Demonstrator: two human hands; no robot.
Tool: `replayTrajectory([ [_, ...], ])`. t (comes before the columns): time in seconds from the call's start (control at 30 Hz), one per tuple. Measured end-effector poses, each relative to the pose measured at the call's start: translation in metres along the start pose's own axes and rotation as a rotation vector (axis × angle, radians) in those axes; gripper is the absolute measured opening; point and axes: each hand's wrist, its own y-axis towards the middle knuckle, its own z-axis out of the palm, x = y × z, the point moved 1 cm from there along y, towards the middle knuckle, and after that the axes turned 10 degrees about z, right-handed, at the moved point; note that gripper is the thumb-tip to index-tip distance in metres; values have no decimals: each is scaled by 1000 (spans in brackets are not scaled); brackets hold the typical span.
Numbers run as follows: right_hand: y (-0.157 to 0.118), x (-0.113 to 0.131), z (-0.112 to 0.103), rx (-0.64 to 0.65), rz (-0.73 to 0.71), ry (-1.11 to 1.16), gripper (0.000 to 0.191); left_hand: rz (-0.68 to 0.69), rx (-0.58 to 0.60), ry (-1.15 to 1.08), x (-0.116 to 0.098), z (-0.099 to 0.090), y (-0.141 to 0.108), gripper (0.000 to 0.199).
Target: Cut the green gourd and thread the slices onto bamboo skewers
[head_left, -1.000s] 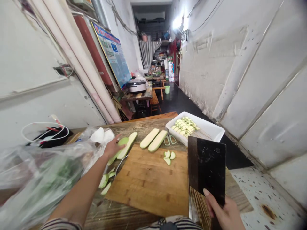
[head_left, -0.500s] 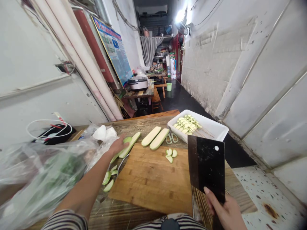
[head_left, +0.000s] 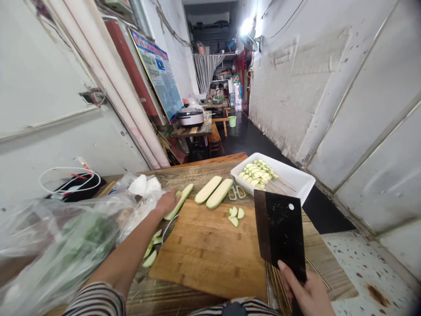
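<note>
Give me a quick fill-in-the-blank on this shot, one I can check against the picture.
1. The right hand grips a black ____.
2. The left hand rests on one of ____ long squash strips.
3. Skewered squash slices lie in a white ____.
4. A pair of ____ lies between the bamboo cutting board and that container.

Missing words: cleaver; three; tray; scissors.
</note>
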Motion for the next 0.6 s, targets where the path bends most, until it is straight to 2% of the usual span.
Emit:
replayTrajectory([
  [0.17,0,-3,3,6,21,50,51,8,-58,8,-4,-1,-1,55],
  [0.3,-1,-4,1,16,13,50,50,35,-161,-27,-5,-13,-9,52],
  [0.47,-3,-4,-1,41,5,17,49,29,-393,-114,1,-45,-26,53],
  [0.6,-3,-7,-1,80,-1,-10,49,-80,-622,-200,13,-68,-40,52],
])
